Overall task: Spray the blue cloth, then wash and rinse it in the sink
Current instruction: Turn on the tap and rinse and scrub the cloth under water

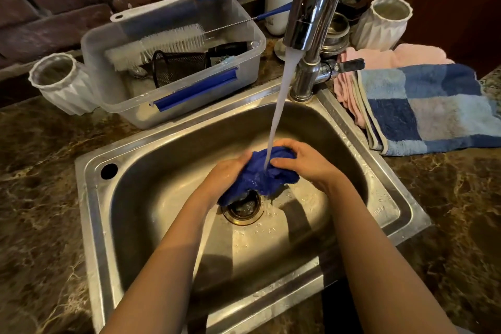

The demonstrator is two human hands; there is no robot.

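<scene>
Left hand (226, 174) and right hand (306, 163), each grip closed on the bunched blue cloth (261, 175), held under the faucet's (311, 8) water stream (279, 106) above the drain (242, 209) of the steel sink (113, 225), set in the marble worktop (38, 171).

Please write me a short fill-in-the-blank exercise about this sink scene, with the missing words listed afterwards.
1. The crumpled dark blue cloth is held by ____ hands, the left hand and the right hand.
2. The water stream from the chrome tap lands on the ____.
3. The cloth is held directly above the sink's round ____.

Missing words: both; cloth; drain
</scene>
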